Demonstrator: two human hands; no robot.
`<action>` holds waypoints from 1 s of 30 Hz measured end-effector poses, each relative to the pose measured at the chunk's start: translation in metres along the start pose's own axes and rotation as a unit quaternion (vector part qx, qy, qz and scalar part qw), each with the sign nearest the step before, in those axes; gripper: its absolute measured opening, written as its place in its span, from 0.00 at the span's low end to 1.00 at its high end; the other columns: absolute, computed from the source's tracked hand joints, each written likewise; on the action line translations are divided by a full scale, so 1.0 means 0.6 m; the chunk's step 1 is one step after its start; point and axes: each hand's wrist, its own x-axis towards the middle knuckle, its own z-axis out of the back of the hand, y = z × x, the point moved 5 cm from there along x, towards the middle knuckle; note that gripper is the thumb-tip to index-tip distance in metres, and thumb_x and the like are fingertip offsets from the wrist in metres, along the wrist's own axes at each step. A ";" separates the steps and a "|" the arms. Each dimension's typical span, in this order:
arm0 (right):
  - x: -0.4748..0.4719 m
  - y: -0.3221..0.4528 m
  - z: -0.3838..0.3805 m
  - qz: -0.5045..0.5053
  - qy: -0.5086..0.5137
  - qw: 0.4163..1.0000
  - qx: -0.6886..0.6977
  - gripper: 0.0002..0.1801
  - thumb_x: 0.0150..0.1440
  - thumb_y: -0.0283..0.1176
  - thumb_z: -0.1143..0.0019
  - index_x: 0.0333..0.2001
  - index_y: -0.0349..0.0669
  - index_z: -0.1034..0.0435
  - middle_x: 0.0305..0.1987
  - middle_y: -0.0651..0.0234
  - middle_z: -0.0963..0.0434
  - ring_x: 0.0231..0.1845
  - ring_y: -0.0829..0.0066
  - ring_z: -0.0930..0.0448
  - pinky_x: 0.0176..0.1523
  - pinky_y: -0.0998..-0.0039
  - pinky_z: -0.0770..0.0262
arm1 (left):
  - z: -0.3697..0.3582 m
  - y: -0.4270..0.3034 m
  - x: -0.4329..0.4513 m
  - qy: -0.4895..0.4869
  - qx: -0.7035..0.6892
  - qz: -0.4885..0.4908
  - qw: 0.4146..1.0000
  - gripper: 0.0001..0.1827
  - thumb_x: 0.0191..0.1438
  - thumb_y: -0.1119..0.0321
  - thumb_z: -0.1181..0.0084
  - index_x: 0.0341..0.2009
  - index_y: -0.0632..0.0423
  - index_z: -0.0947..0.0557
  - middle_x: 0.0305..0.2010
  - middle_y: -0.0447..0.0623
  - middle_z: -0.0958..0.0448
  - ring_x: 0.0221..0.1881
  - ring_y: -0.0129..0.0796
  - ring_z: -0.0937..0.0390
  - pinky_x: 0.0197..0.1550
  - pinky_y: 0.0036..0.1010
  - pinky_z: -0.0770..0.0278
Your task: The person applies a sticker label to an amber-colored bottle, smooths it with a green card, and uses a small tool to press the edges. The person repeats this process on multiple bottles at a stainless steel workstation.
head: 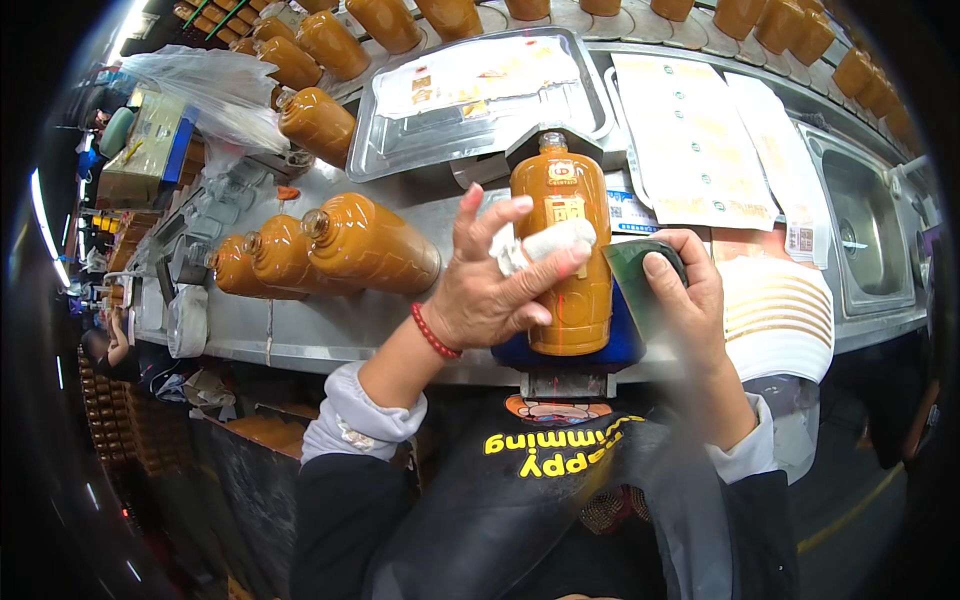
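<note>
A glossy orange-brown bottle [574,300] with a clear neck lies on a dark blue rest in front of me, its neck pointing away. Gold and red decals show on its upward side. My left hand [502,277], one finger wrapped in white, lies over the decal area with its thumb and wrapped finger on the bottle; other fingers are spread. My right hand [686,285] grips a dark green flexible scraper [634,281] between thumb and fingers, just right of the bottle. White decal sheets [480,75] lie in a clear tray [360,150] beyond it.
Several similar bottles [375,244] lie at left on the metal worktop [232,326]. Printed sheets [694,142] and a stack of gold-striped white sheets [776,319] are at right, beside a steel sink [859,217]. Bottles stand along a conveyor [630,26] behind. Another person [112,352] is far left.
</note>
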 end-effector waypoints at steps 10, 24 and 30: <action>-0.005 0.029 0.045 0.060 -0.020 0.997 -0.038 0.12 0.67 0.29 0.45 0.51 0.35 0.31 0.42 0.71 0.23 0.41 0.85 0.26 0.46 0.81 0.27 | -0.002 -0.019 0.021 0.024 -0.006 -0.059 0.998 0.30 0.65 0.35 0.62 0.56 0.35 0.16 0.54 0.37 0.19 0.67 0.38 0.39 0.78 0.48 0.68; 0.025 0.040 0.036 0.256 0.067 0.889 -0.373 0.18 0.63 0.13 0.60 0.56 0.31 0.30 0.69 0.47 0.33 0.69 0.53 0.31 0.68 0.63 0.34 | -0.006 -0.018 -0.036 -0.082 -0.007 0.043 0.996 0.30 0.67 0.37 0.63 0.59 0.38 0.18 0.61 0.44 0.27 0.67 0.42 0.40 0.75 0.52 0.58; 0.011 0.060 -0.002 0.273 0.109 0.873 -0.389 0.24 0.62 0.18 0.56 0.63 0.29 0.35 0.70 0.44 0.34 0.72 0.49 0.35 0.74 0.57 0.46 | -0.013 -0.032 -0.049 -0.121 -0.041 0.103 0.986 0.30 0.68 0.38 0.63 0.62 0.39 0.21 0.66 0.42 0.31 0.68 0.41 0.42 0.75 0.51 0.58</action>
